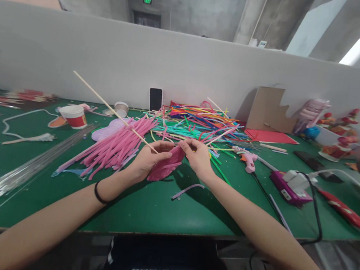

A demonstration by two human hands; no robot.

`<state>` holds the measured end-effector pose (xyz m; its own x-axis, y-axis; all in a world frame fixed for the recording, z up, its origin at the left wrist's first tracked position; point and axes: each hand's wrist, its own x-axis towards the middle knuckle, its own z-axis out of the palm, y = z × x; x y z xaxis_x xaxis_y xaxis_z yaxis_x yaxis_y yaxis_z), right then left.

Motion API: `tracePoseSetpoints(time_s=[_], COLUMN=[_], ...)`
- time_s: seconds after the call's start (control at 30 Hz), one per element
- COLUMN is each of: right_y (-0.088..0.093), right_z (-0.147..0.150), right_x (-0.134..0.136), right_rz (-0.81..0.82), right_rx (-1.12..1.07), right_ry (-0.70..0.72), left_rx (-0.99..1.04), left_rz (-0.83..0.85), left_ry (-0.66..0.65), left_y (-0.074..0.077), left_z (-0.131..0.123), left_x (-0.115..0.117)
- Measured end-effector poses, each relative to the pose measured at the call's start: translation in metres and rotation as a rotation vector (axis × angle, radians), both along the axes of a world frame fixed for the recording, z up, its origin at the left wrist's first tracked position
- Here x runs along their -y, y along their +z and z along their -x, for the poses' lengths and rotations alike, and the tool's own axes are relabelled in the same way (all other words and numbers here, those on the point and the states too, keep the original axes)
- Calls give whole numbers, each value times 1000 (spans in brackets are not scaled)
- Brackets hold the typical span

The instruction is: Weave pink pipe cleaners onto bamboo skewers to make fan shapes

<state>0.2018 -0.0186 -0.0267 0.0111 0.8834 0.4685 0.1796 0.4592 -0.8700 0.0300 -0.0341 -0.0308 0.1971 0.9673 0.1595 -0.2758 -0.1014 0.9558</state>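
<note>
Closest of all, on the near side of the pink piece [165, 169], is a dark shirt [162, 260] with white letters on it. Next comes the green surface [142, 212], which runs under the pink piece and far out past both sides of it. A short purple strip [188, 190] lies near the pink piece, on its right.

The pink piece is up in the person's fingers, in the middle. The left hand [148, 162] holds it from the left and also holds a long wooden stick [104, 103], which points up and away to the left of the piece. The right hand [197, 156] pinches the pink piece at its top right edge.

To the left of the pink piece, and a bit farther off, lies a big bunch of fuzzy pink stems [117, 139]. Well to its right sits a purple power block [288, 190] with white plugs in it. A pink glue gun [249, 160] lies to its right too, a little farther back. Behind the pink piece is a messy heap of colored stems [202, 118]. A black phone [155, 99] stands behind it and to the left, by the gray wall [189, 67].
</note>
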Motion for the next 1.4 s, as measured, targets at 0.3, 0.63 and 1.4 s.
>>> tracePoseSetpoints(time_s=[0.3,0.63,1.4], right_y=[-3,-20,-17], right_z=[-1,-3,-8], right_x=[-3,-15,-28], right_rz=[164,211,234], right_rx=[-48,-59,-690], right_ry=[153,136,-124], left_rx=[237,295,-322], left_rz=[222,256,-232], left_ry=[127,164,300], left_y=[12,14,-8], left_z=[3,4,21], left_x=[-3,-7,-22])
